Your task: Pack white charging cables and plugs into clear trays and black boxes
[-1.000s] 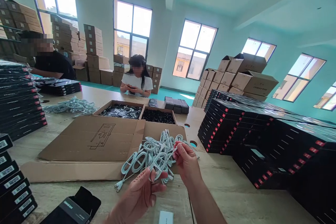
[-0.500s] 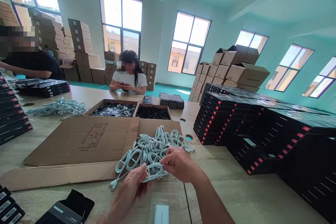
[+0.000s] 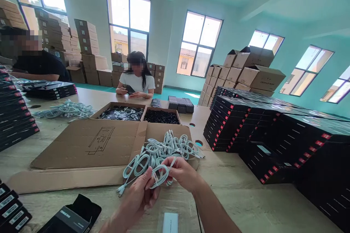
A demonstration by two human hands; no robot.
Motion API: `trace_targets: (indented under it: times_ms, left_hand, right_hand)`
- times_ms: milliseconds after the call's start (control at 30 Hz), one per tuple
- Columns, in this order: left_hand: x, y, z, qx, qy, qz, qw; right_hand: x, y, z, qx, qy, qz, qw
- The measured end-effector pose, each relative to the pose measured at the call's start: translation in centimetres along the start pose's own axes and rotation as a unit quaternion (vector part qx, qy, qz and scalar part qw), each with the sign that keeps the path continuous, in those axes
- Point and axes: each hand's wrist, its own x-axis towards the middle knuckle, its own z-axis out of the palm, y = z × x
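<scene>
Head view: you have a broad wood-patterned table (image 3: 240, 193) before you, with stacked black boxes (image 3: 262, 142) along the right side. A flattened cardboard sheet (image 3: 62, 149) lies across the middle, and on its right part sits a loose pile of white cables (image 3: 172, 142). An open black box (image 3: 73, 216) lies at the near left.

Your left hand (image 3: 140, 189) has its thumb and forefinger closed on the near left end of a coil, the lower fingers loosely curled beneath. Your right hand (image 3: 183, 173) has thumb and fingertips drawn together at the coil's right side; exactly which strands it grips is hidden. The coiled cable (image 3: 164, 174) is held between your hands, just above the near edge of the pile.

Expect it to be light and springy, soft enough to bend but inclined to open out, with a jacket that probably feels smooth. Take it across the whole bundle, all turns together, since one strand alone could pull loose. A small white box (image 3: 170, 222) lies nearer you. The cable end (image 3: 173, 161) sticks up by your right fingers; it is likely the stiffest part, so avoid bending the cable sharply there.
</scene>
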Motion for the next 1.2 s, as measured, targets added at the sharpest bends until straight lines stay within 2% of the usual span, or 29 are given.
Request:
trace_targets:
  times_ms: [100,200,267,500,633,800,867,933,1033,1133,1200]
  left_hand:
    - [0.1,0.0,-0.3,0.007,0.003,0.008,1.0]
    - [0.2,-0.1,-0.6,0.006,0.01,0.02,1.0]
    - [0.2,-0.2,-0.7,-0.003,0.02,0.03,0.999]
    - [0.5,-0.7,-0.1,-0.058,0.046,0.008,0.997]
    - [0.6,-0.5,-0.2,-0.081,0.051,-0.003,0.995]
    - [0.9,-0.3,-0.7,-0.113,0.073,0.014,0.991]
    - [1.0,-0.4,-0.6,-0.122,0.084,0.033,0.988]
    - [1.0,-0.7,-0.2,-0.118,0.09,0.045,0.988]
    - [0.9,-1.4,0.7,-0.082,0.082,0.04,0.993]
    - [0.6,-1.8,1.5,-0.026,0.054,0.041,0.997]
    - [0.5,-1.5,1.6,0.025,0.025,0.04,0.999]
  right_hand:
    - [0.6,0.9,0.9,0.066,0.042,0.004,0.997]
    - [0.8,1.4,1.5,0.13,0.05,0.021,0.99]
    - [0.8,1.5,1.6,0.134,0.05,0.013,0.99]
    - [0.7,1.2,0.7,-0.051,0.069,-0.084,0.993]
    - [0.8,1.3,0.9,-0.115,0.043,-0.102,0.987]
    - [0.4,0.6,0.1,-0.235,0.01,-0.127,0.964]
    - [0.2,0.6,-0.2,-0.191,-0.019,-0.11,0.975]
    - [0.3,1.2,0.1,-0.067,-0.015,-0.092,0.993]
    - [0.9,2.7,2.1,0.103,0.065,-0.062,0.991]
    - [1.6,3.4,4.2,0.163,0.159,-0.037,0.973]
    - [1.8,2.9,4.5,0.213,0.204,-0.064,0.954]
